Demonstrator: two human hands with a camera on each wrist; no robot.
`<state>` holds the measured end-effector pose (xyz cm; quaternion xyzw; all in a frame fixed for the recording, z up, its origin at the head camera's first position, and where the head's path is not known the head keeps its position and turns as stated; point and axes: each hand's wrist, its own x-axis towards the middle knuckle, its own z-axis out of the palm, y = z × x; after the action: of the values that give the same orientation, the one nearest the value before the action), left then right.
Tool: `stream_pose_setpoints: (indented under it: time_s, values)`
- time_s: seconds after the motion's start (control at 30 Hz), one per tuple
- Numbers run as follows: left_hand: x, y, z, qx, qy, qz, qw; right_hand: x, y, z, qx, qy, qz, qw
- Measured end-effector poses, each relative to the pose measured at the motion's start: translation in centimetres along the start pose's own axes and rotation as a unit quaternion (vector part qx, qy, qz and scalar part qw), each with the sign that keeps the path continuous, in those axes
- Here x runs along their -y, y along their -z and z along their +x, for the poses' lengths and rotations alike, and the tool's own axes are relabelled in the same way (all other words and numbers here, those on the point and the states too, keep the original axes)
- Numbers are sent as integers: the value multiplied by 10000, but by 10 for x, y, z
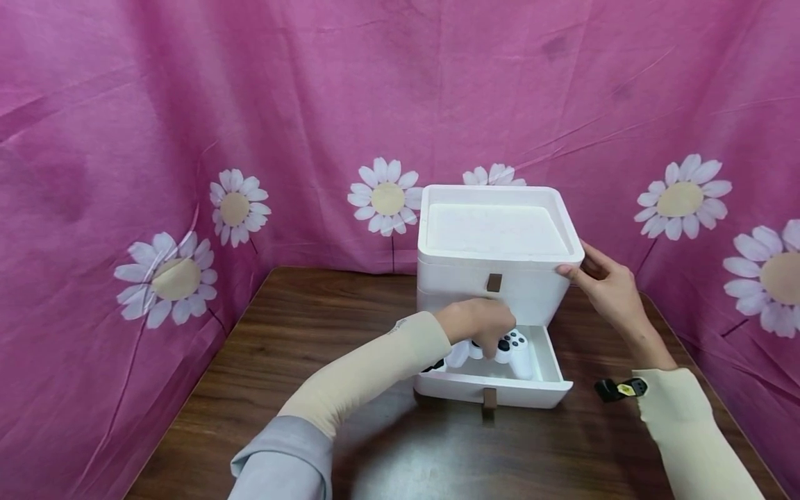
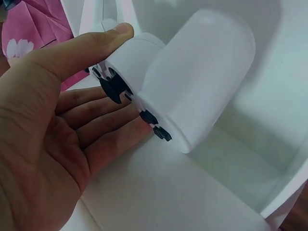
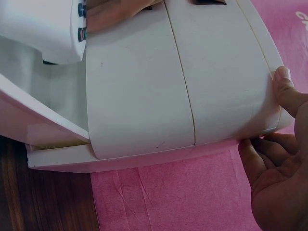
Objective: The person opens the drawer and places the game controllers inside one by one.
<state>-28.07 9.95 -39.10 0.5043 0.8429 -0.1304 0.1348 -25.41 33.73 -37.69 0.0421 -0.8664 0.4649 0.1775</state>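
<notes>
A white game controller point(image 1: 520, 355) with black sticks and buttons is in the pulled-out bottom drawer point(image 1: 525, 393) of a white drawer box point(image 1: 453, 281). My left hand point(image 1: 482, 321) grips it. In the left wrist view, the thumb lies on one side of the controller point(image 2: 199, 77) and the fingers reach round the other. My right hand point(image 1: 611, 290) holds the box's upper right edge, thumb at the front corner and fingers along the side. In the right wrist view, the thumb of this hand point(image 3: 284, 178) presses near the rim.
The box stands on a dark wooden table point(image 1: 300, 333) near its back edge. Its top is a shallow recessed tray, and a brown tab point(image 1: 494, 282) marks the upper drawer. A pink cloth point(image 1: 312, 104) with white daisies hangs behind and at both sides.
</notes>
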Motion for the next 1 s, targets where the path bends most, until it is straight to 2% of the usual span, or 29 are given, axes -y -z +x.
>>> stream_pose_setpoints:
  time_s: [0.33, 0.67, 1.0]
  values:
    - [-5, -7, 8, 119, 198, 41, 9997, 1, 1, 0, -5, -13, -11, 10000]
    - [-10, -20, 12, 395, 389, 284, 9981, -1, -1, -2, 27, -85, -156, 9998]
    - [-13, -18, 10, 450, 538, 317, 9970, 0, -1, -1, -44, -40, -135, 9999]
